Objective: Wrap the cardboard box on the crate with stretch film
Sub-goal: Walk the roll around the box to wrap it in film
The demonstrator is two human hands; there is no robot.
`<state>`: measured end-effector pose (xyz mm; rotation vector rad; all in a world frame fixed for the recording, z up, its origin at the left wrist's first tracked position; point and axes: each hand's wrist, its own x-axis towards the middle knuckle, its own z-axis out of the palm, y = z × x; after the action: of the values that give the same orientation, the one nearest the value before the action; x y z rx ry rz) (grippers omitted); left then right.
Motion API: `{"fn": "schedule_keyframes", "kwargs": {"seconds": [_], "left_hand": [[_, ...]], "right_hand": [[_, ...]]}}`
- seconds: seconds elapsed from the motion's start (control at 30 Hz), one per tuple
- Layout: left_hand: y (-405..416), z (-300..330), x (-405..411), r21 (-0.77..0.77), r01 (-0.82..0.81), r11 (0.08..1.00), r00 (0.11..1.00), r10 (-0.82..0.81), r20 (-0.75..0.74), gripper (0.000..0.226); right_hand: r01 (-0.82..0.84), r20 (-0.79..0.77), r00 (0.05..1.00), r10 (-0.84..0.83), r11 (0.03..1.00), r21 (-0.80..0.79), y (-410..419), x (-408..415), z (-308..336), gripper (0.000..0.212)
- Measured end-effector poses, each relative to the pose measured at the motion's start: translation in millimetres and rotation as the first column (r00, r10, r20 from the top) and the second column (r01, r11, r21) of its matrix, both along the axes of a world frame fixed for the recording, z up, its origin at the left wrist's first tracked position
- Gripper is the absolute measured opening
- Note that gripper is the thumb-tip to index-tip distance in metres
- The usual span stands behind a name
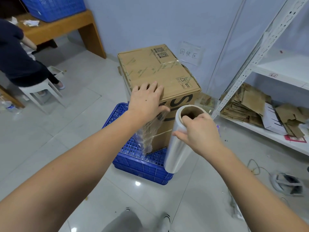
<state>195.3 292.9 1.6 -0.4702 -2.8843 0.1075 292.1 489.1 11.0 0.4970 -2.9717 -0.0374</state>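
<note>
1. On the blue crate [142,166] stands the cardboard box [158,76], wrapping barely begun.
2. Left hand [147,99] presses the bunched film end [148,133] against the near top corner, fingers flat; keep it pinned.
3. Right hand [199,133] grasps the stretch film roll [177,146], thumb in its core; pull rightward, taut and level.
</note>
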Motion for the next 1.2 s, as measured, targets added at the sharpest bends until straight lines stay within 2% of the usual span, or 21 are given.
{"fn": "schedule_keyframes", "kwargs": {"seconds": [0.13,0.23,0.3,0.37,0.43,0.5,0.67,0.87,1.0,1.2], "left_hand": [[-7,2,-8,-0.004,0.082,0.997,0.995,-0.082,-0.06,0.077],[-7,9,-21,0.002,0.173,0.985,0.984,-0.173,-0.029,0.074],[-6,16,-33,-0.023,0.264,0.964,0.964,-0.263,0.024,0.077],[-3,22,-46,-0.036,0.384,0.923,0.918,-0.377,0.126,0.087],[1,25,-53,0.033,0.464,0.885,0.854,-0.457,0.249,0.096],[4,22,-55,0.11,0.457,0.883,0.832,-0.468,0.299,0.096],[8,14,-52,0.166,0.412,0.896,0.853,-0.444,0.276,0.082],[12,11,-51,0.204,0.397,0.895,0.854,-0.441,0.276,0.079],[8,10,-50,0.205,0.386,0.9,0.862,-0.431,0.268,0.08],[4,13,-51,0.259,0.384,0.887,0.854,-0.447,0.267,0.079]], "right_hand": [[0.095,0.068,0.993,-0.099,0.994,0.061,-12,8,6,0.038],[0.218,0.089,0.971,-0.222,0.974,0.06,-26,14,6,0.031],[0.293,0.056,0.954,-0.296,0.955,0.053,-36,15,5,0.031],[0.357,0.02,0.933,-0.358,0.933,0.048,-43,13,2,0.043],[0.401,-0.058,0.915,-0.399,0.915,0.038,-47,11,-3,0.058],[0.416,-0.136,0.901,-0.412,0.909,0.0,-47,11,-7,0.061],[0.352,-0.099,0.929,-0.355,0.935,-0.046,-45,30,-7,0.055],[0.133,-0.046,0.989,-0.141,0.98,-0.146,-68,39,-2,0.056],[0.095,0.009,0.995,-0.095,0.994,-0.053,-85,39,-3,0.049],[0.235,0.044,0.97,-0.239,0.968,0.087,-94,46,2,0.031]]}}
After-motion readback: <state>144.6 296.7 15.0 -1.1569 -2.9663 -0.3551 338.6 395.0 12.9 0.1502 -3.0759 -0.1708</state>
